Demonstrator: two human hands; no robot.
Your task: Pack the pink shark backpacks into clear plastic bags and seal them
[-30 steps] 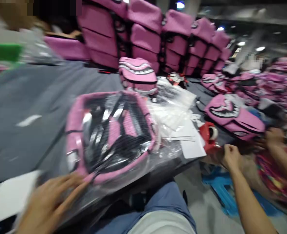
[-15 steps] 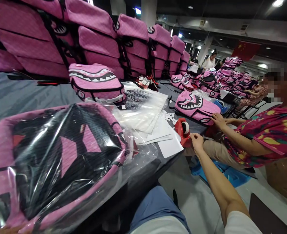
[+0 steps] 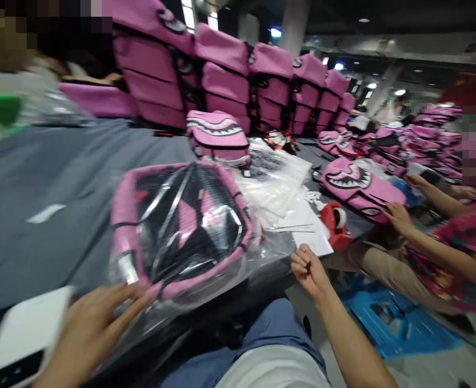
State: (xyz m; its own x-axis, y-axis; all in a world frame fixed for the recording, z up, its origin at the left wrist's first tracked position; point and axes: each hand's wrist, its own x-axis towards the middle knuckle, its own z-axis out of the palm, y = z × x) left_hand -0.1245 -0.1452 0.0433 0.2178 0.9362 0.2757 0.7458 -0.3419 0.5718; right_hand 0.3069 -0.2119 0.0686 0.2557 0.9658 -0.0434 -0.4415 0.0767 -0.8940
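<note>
nearest us, on the left, our left hand (image 3: pixel 96 323) rests with fingers stretched out at the near left corner of the wrapped bag (image 3: pixel 183 226); we cannot tell whether it pinches anything. a white block (image 3: pixel 32 320) sits left of that hand. our right hand (image 3: pixel 308 272) is at the near edge of the table (image 3: pixel 84 210), its fingers curled closed; we cannot see whether they hold something thin. the wrapped bag lies on the table, beyond and between our hands. right of it are papers (image 3: pixel 313 237), then a red tape dispenser (image 3: pixel 337 229). farther right, a co-worker's hand (image 3: pixel 399 218) touches a toothed bag (image 3: pixel 361 188). beyond the wrapped bag sits a striped bag (image 3: pixel 217 132), and stacked bags (image 3: pixel 225 81) line the far side.
</note>
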